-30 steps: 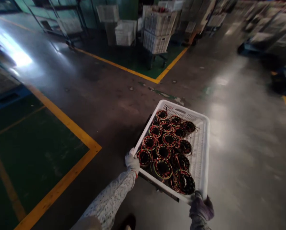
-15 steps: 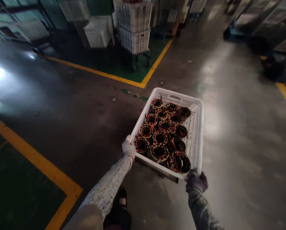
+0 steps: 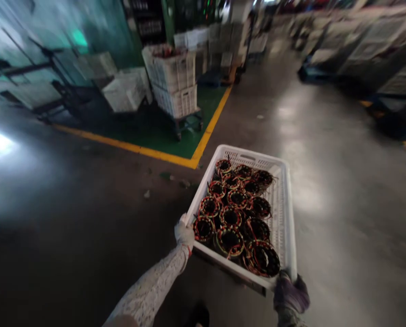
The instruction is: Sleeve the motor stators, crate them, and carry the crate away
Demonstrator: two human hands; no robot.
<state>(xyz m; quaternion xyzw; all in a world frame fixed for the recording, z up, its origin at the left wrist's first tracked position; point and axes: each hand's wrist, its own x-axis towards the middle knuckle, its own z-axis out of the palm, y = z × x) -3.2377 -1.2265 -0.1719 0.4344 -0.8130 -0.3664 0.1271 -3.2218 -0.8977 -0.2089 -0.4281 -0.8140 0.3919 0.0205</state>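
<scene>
A white plastic crate (image 3: 289, 213) with slotted walls is in front of me, its rim in both my hands. My left hand (image 3: 184, 234), in a pale glove, is closed on the near left corner. At the near right corner my right hand (image 3: 290, 290), in a dark purple glove, is wrapped round the rim. Inside stand several ring-shaped wound motor stators (image 3: 237, 198) with red, yellow and black wires, in rows towards the left. A strip along the crate's right side holds none of them. What bears the crate from below is hidden.
Ahead, two stacked white crates (image 3: 175, 81) stand on a wheeled dolly (image 3: 189, 121) inside a green floor area edged by a yellow line (image 3: 210, 129). A white box (image 3: 124, 93) sits left of them. Blurred loaded carts (image 3: 353, 59) line the right side of the grey floor.
The view has tilted up and moved forward, so the crate and both hands appear lower. The yellow corner and dolly are nearer the crate's left. Both hands keep their hold.
</scene>
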